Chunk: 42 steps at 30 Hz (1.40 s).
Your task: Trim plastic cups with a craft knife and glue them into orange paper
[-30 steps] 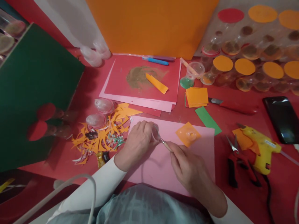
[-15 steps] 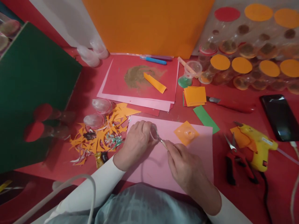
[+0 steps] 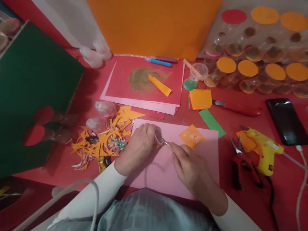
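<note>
Over a pink paper sheet (image 3: pixel 158 173), my left hand (image 3: pixel 141 142) is closed around a clear plastic cup (image 3: pixel 158 135) whose round rim faces right. Pinched in my right hand (image 3: pixel 191 168) is a slim tool (image 3: pixel 168 145) with a pale handle and a metal end. Its tip meets the cup's rim; the tip itself is too small to make out. Just beyond my right hand lies an orange paper square (image 3: pixel 186 137) with a clear, domed plastic piece on it.
Paper scraps (image 3: pixel 103 144) and two clear cups (image 3: pixel 97 123) lie left. A glue gun (image 3: pixel 264 150), pruning shears (image 3: pixel 244 163), a phone (image 3: pixel 286 120) and a red-handled knife (image 3: pixel 240 108) are at right. Sand (image 3: pixel 139 78) covers red paper behind. Several bottle pieces with orange discs (image 3: pixel 226 65) stand back right.
Both hands keep nearly the same hold and place. The view has shifted very slightly.
</note>
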Motion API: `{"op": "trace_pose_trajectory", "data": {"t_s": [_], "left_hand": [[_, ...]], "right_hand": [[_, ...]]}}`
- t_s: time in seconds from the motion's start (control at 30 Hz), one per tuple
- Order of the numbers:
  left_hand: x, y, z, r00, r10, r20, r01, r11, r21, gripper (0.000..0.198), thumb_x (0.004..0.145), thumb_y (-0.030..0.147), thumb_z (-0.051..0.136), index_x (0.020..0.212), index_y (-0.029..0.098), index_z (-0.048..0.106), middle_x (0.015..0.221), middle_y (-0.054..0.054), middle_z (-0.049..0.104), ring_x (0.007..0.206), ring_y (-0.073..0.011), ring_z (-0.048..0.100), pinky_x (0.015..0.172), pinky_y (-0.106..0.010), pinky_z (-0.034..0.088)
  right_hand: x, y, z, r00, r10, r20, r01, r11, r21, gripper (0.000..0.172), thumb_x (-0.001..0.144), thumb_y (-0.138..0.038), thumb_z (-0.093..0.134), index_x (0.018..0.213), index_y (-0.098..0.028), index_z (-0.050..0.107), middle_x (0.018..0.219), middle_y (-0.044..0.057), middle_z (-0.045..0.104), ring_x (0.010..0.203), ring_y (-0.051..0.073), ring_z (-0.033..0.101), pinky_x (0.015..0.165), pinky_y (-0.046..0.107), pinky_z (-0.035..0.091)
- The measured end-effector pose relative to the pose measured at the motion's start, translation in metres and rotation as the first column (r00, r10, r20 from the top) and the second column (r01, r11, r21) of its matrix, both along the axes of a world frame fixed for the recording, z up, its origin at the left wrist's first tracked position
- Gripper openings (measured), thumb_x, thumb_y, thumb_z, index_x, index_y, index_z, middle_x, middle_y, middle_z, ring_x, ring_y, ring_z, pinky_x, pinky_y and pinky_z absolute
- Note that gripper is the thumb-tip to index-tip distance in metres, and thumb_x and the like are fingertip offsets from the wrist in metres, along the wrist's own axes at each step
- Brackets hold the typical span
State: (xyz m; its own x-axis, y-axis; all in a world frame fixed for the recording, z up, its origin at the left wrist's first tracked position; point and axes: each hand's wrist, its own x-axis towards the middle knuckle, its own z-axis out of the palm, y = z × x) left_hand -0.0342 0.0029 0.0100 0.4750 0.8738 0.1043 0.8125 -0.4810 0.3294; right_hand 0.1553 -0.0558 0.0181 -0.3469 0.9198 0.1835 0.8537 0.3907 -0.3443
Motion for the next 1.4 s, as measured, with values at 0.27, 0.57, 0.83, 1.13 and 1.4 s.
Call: {"op": "trace_pose_trajectory", "data": {"t_s": [0.27,0.57,0.83,1.13,1.4], "left_hand": [[0.000,0.000,0.000,1.000,0.019,0.010,-0.018,1.000,-0.025,0.018,0.082,0.016,0.063,0.096,0.018,0.054,0.087,-0.005,0.064,0.082,-0.0236,0.064,0.073,-0.038,0.051],[0.001,0.001,0.001,1.000,0.018,-0.004,-0.018,1.000,-0.011,0.019,0.079,0.016,0.065,0.096,0.019,0.056,0.085,-0.004,0.064,0.081,-0.0238,0.064,0.073,-0.037,0.051],[0.003,0.000,0.001,0.998,0.042,-0.036,-0.043,0.999,-0.022,0.017,0.081,0.017,0.063,0.097,0.017,0.058,0.085,-0.005,0.065,0.083,-0.0251,0.065,0.073,-0.039,0.051],[0.003,0.000,0.000,0.999,0.026,-0.028,-0.024,0.999,0.039,0.016,0.081,0.017,0.064,0.095,0.017,0.057,0.082,-0.005,0.064,0.078,-0.0246,0.065,0.069,-0.038,0.051],[0.000,0.000,-0.004,1.000,0.005,0.002,-0.005,0.998,0.057,0.016,0.082,0.020,0.065,0.094,0.019,0.054,0.084,-0.004,0.064,0.079,-0.0234,0.064,0.069,-0.036,0.050]], "right_hand": [[0.004,-0.003,0.004,1.000,0.022,-0.018,-0.022,1.000,0.017,0.034,0.095,-0.011,0.040,0.116,-0.013,0.067,0.080,0.006,0.071,0.062,0.014,0.067,0.047,0.023,0.044],[0.000,-0.002,0.004,0.999,0.000,0.033,-0.001,1.000,0.029,0.036,0.093,-0.011,0.040,0.114,-0.014,0.069,0.072,0.004,0.066,0.055,0.014,0.060,0.043,0.024,0.038],[-0.003,0.000,0.006,0.998,-0.005,0.067,0.004,1.000,0.019,0.035,0.093,-0.011,0.040,0.110,-0.015,0.070,0.069,0.003,0.064,0.055,0.014,0.059,0.042,0.024,0.035],[-0.009,-0.002,-0.002,0.993,-0.017,0.117,0.009,0.998,0.064,0.035,0.087,-0.007,0.047,0.113,-0.012,0.071,0.072,0.006,0.065,0.058,0.015,0.060,0.043,0.024,0.036],[-0.008,0.002,0.000,0.993,-0.027,0.111,0.022,0.998,0.054,0.034,0.085,-0.006,0.052,0.112,-0.014,0.072,0.072,0.004,0.068,0.061,0.014,0.063,0.049,0.023,0.040]]}}
